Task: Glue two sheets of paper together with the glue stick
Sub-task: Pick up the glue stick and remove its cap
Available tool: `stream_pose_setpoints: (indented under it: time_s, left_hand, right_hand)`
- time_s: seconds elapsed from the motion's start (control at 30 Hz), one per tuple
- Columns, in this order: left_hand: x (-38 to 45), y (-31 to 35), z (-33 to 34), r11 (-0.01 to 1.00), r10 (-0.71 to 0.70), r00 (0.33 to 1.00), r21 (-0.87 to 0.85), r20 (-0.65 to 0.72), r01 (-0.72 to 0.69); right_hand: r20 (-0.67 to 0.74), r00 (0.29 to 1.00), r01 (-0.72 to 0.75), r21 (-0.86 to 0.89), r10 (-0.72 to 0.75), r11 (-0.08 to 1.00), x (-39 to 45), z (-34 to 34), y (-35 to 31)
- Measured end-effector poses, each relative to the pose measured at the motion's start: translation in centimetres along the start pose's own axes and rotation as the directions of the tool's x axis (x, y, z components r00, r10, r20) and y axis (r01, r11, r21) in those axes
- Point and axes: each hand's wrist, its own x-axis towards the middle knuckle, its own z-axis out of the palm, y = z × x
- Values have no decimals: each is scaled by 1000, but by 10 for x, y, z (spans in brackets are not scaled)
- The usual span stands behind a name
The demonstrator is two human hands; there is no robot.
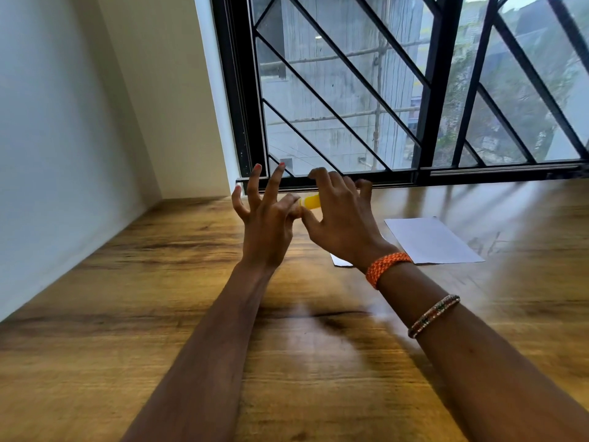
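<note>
Above the table (159, 314), left of the paper (430, 240), the glue stick (310, 201) lay crosswise: right hand (341, 218) wrapped its body, left hand (267, 224) pinched its end, other fingers splayed.

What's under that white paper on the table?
The paper lies flat on the table. A white corner pokes out beside the right hand's wrist, maybe a second sheet. The wrist hides how they meet.

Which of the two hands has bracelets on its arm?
The right hand. Its wrist wears an orange woven band and a thin beaded bangle. The left hand has a bare arm. Both hold the yellow glue stick.
</note>
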Motion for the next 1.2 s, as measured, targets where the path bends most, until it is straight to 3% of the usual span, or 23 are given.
stream_pose_setpoints:
  time_s: [0.07,0.2,0.3,0.43,0.53,0.6,0.73,0.93,1.03,1.1,1.17,1.2]
  left_hand:
    - [0,2,0,1000,17,1000,2,4,-17]
    - [0,4,1,1000,17,998,16,53,-18]
    - [0,4,1,1000,7,999,21,37,-8]
    - [8,18,-4,999,-34,999,-40,-43,32]
    - [7,18,-9,991,-93,992,-90,80,101]
    - [2,7,-10,987,-118,973,-86,198,138]
    - [-1,-9,-10,948,-258,933,-120,250,295]
    - [-1,-6,-10,944,-284,922,-92,262,316]
    - [2,-8,-9,900,-336,908,-199,251,388]
    - [2,-9,-7,873,-372,893,-231,253,429]
    - [2,-10,-8,839,-420,870,-254,259,481]
    - [3,-11,-8,823,-443,858,-263,260,504]
  right_hand:
    - [68,995,-75,84,70,994,0,-2,0]
    - [140,990,-63,201,35,978,-2,-2,3]
    - [101,995,8,121,-20,993,-1,-2,1]
    - [-37,996,83,-14,-84,996,2,-4,-2]
    - [-244,960,161,80,-137,984,8,-18,3]
    - [-380,922,161,207,-73,965,14,-29,9]
    - [-408,912,86,292,43,953,18,-35,13]
    - [-116,993,51,266,-20,963,5,-14,-2]
    - [18,994,-112,309,112,944,3,-7,-4]
    - [274,912,-399,429,304,810,3,-5,-3]
    - [578,720,-685,505,383,526,0,-3,-4]
    - [654,659,-741,482,371,466,-2,-1,-6]
